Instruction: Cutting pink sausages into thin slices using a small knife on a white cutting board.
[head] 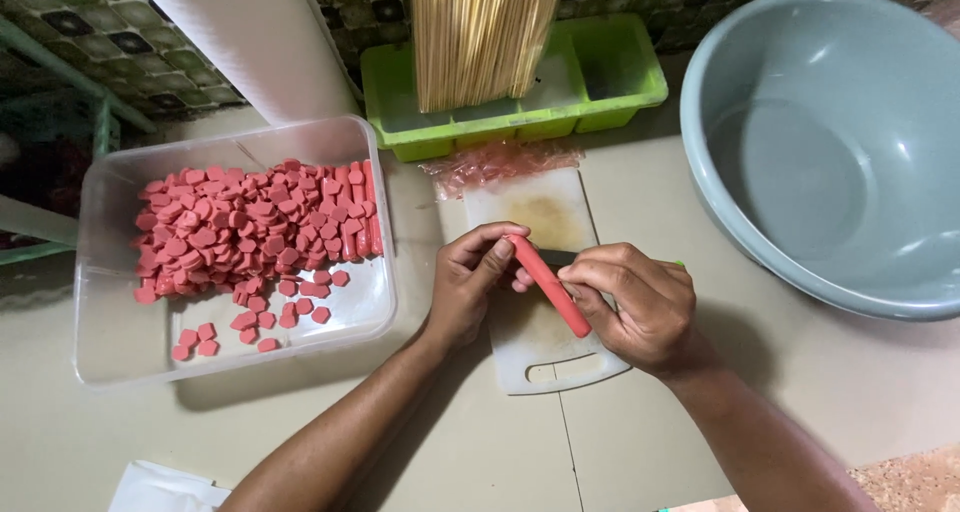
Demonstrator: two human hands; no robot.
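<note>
We hold a long pink sausage stick [547, 284] between both hands over a white plastic cutting board [545, 347] on the beige worktop [700, 412]: left hand [468, 290] fingers pinch its far end, right hand [640, 307] fingers clamp its near end. It looks readied for handling, so a steady grip matters. Farther left, a clear plastic tub [110, 262] holds pink sausage slices [245, 227]; beyond stand bamboo skewers [480, 32] in a green tray [600, 82].

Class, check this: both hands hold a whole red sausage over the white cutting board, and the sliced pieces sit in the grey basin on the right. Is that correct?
Not quite. The head view shows the sliced pieces in the clear plastic container on the left, not the grey basin. The rest holds: left hand and right hand hold the sausage over the cutting board.
</note>
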